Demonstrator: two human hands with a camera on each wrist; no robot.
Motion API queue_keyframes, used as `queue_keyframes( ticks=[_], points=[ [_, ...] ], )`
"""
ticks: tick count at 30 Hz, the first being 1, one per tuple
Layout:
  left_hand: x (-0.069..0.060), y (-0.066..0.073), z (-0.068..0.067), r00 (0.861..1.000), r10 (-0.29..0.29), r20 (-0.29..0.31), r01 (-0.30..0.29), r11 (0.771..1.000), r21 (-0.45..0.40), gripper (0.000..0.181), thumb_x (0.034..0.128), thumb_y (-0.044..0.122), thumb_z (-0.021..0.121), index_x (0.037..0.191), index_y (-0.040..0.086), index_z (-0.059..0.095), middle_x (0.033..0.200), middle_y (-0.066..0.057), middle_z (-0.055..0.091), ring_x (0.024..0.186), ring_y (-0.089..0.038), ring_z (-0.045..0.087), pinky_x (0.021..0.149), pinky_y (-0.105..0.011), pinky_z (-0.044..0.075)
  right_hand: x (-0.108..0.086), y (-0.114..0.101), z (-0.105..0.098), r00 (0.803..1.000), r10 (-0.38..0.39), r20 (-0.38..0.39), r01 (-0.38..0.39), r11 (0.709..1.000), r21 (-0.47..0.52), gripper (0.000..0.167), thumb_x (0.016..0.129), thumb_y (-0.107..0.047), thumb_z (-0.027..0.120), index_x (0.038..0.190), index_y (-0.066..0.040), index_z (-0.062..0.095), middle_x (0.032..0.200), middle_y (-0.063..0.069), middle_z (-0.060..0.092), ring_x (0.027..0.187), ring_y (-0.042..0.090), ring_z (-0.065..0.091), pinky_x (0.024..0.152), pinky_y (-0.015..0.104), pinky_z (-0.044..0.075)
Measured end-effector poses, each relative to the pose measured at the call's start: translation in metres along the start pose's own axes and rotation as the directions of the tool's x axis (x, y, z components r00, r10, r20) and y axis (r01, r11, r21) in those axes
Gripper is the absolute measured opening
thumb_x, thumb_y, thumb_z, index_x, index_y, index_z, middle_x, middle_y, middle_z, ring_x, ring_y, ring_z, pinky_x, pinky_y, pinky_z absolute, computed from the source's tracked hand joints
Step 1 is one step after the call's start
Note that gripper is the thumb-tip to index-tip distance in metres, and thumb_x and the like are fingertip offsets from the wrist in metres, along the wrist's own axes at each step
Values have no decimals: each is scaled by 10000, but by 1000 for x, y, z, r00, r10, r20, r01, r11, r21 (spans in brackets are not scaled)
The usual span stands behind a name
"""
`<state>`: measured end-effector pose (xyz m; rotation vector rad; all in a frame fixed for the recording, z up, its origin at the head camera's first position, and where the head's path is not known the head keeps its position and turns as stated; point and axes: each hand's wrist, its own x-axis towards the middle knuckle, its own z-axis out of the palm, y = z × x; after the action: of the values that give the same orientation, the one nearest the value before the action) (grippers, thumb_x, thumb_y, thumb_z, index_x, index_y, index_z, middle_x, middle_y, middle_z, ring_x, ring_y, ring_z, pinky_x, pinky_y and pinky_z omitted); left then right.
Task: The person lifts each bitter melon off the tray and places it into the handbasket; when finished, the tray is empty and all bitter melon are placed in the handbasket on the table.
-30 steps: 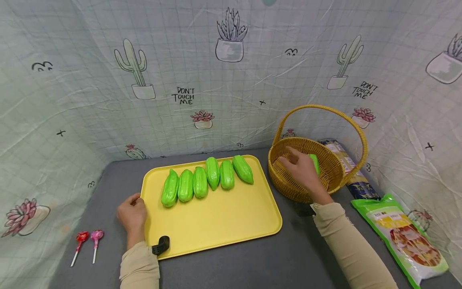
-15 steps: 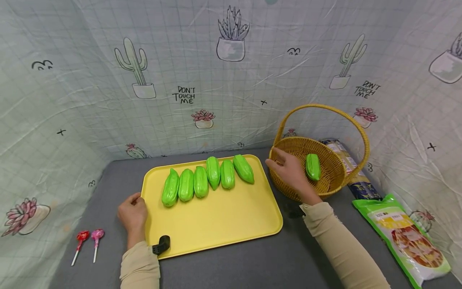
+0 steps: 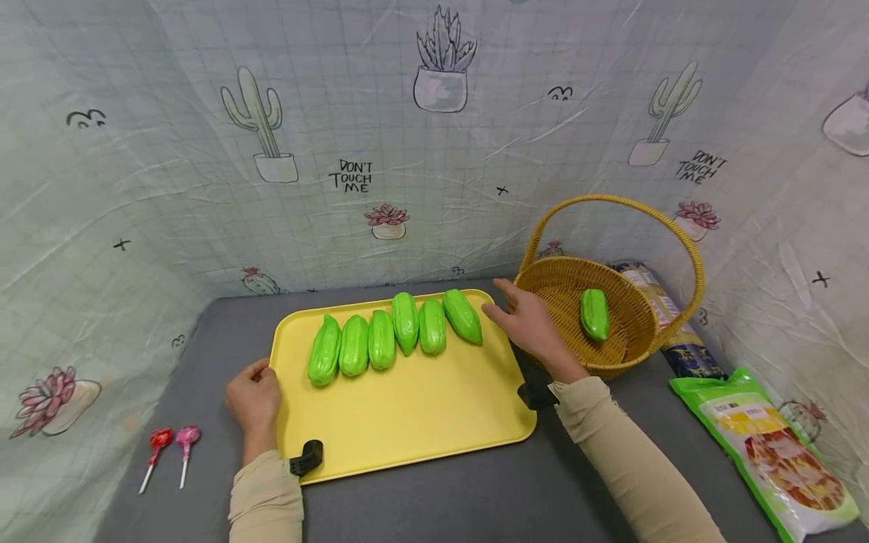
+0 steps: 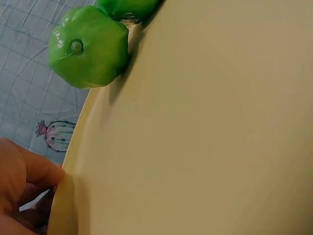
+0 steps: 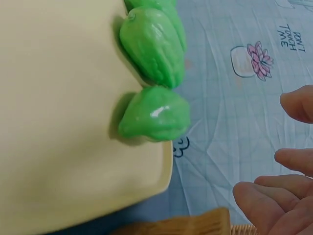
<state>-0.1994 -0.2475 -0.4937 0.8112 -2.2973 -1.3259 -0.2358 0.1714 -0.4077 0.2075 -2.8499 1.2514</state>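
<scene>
I see the right hand (image 3: 532, 326) has swung from the basket (image 3: 563, 280), right of the tray (image 3: 407, 422), to near the tray's right edge, fingers spread and empty. The left hand (image 3: 255, 396) pinches the tray's left rim as before. Six glossy, ridged green fruits (image 3: 382, 341) line the tray's far side; one more fruit (image 3: 595, 314) lies in the basket. I read "DON'T TOUCH ME" on the cloth (image 3: 475, 241) behind the tray.
</scene>
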Motion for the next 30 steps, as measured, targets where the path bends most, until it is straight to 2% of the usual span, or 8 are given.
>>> queue_keyframes(
  ticks=[2, 4, 6, 7, 9, 10, 13, 30],
  points=[
    [-1, 0, 1, 1000, -3, 0, 3, 1000, -5, 374, 1016, 87, 453, 1277, -62, 675, 1252, -309, 665, 1179, -453, 595, 991, -551, 463, 3, -1, 3, 1000, -10, 0, 10, 1000, -5, 653, 1026, -358, 600, 1581, -93, 381, 1542, 233, 485, 1322, 427, 571, 1045, 568, 497],
    [-1, 0, 0, 1000, -5, 1, 5, 1000, -10, 377, 1016, 85, 448, 1279, -63, 673, 1259, -308, 663, 1190, -455, 591, 997, -552, 461, 6, -2, 7, 1000, -16, 0, 16, 1000, -17, 647, 1025, -354, 602, 1575, -87, 391, 1227, 281, 671, 1059, 416, 684, 930, 525, 541],
    [-1, 0, 0, 1000, -5, 2, 5, 1000, -17, 379, 1015, 80, 444, 1283, -62, 672, 1266, -309, 660, 1204, -458, 585, 1006, -557, 457, 8, -2, 12, 1000, -18, 5, 18, 1000, -25, 641, 1025, -345, 598, 1572, -81, 394, 916, 291, 678, 784, 422, 647, 814, 494, 528],
    [-1, 0, 0, 1000, -4, 0, 4, 1000, -20, 378, 1015, 78, 445, 1283, -61, 672, 1268, -307, 661, 1208, -458, 586, 1008, -558, 459, 9, -2, 14, 1000, -19, 7, 19, 1000, -22, 638, 1025, -339, 597, 1570, -75, 396, 910, 292, 676, 780, 425, 643, 816, 491, 527],
    [-1, -1, 0, 1000, -2, 1, 2, 1000, -21, 378, 1016, 77, 444, 1283, -60, 673, 1269, -305, 661, 1209, -459, 585, 1011, -560, 458, 11, -2, 19, 1000, -14, 18, 14, 1000, -9, 643, 1024, -338, 594, 1572, -71, 390, 1041, 280, 696, 860, 442, 667, 871, 497, 545],
    [-1, -1, 0, 1000, 0, 0, 0, 1000, -22, 377, 1015, 77, 446, 1282, -58, 675, 1269, -303, 663, 1209, -458, 585, 1013, -559, 458, 11, -2, 21, 1000, -12, 25, 12, 1000, 2, 649, 1024, -338, 590, 1575, -67, 381, 1239, 277, 670, 1031, 445, 678, 964, 513, 534],
    [0, -2, 0, 1000, 6, 1, -6, 1000, -16, 373, 1014, 76, 451, 1277, -56, 679, 1263, -303, 665, 1207, -458, 584, 1016, -560, 455, 14, 0, 27, 999, -11, 38, 11, 1000, 23, 663, 1023, -327, 590, 1582, -53, 359, 1606, 212, 406, 1378, 448, 511, 1104, 564, 456],
    [-4, -5, 6, 1000, 15, -25, -15, 1000, -15, 364, 1013, 78, 455, 1258, -61, 687, 1228, -298, 681, 1145, -437, 613, 969, -525, 470, 25, 17, 54, 998, 32, 59, -30, 999, -26, 687, 1009, -316, 617, 1587, -56, 351, 1571, 239, 446, 1364, 477, 512, 1081, 588, 461]
  ],
)
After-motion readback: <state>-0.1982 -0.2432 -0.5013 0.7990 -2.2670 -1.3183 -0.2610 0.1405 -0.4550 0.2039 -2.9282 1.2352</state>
